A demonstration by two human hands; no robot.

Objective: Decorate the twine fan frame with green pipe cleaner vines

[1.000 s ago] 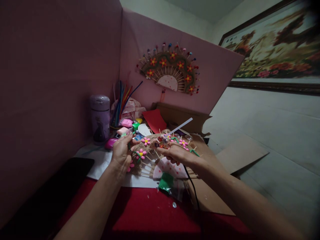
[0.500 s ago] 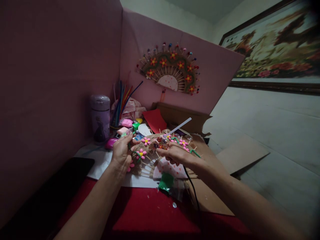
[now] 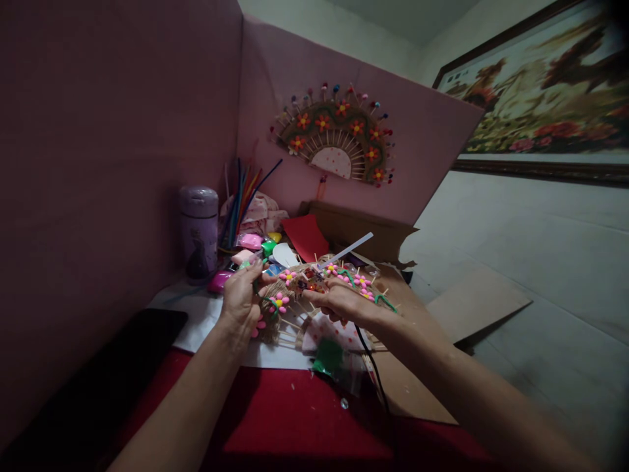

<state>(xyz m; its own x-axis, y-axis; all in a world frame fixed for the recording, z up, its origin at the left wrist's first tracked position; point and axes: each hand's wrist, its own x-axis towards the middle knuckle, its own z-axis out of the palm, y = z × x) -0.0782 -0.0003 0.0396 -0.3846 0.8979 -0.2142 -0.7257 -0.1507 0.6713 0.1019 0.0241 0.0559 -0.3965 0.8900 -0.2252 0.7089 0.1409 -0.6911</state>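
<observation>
In the head view my right hand (image 3: 339, 298) is closed around a hot glue gun (image 3: 309, 282) with a patterned body and a small red light. A white glue stick (image 3: 348, 249) juts from its back, and a black cord (image 3: 371, 357) hangs below. My left hand (image 3: 242, 292) pinches a thin green strand (image 3: 256, 285) at the left side of a twine-wound fan (image 3: 268, 331). Pink flowers (image 3: 279, 303) with yellow centres and green strips (image 3: 384, 303) decorate the fan. Its wooden sticks run down to a dotted half-round piece (image 3: 324, 328). The gun hides part of the fan.
A green clay packet (image 3: 328, 357) lies at the front on the red cloth (image 3: 295, 426). A purple tumbler (image 3: 199, 229), pipe cleaners (image 3: 240, 203) and more clay packets (image 3: 250, 241) stand behind. A finished-looking fan (image 3: 339, 141) hangs on the pink board; cardboard (image 3: 417, 387) lies right.
My right hand and the glue gun have shifted slightly left, toward my left hand. The left hand keeps its pinch on the green strand with hardly any movement.
</observation>
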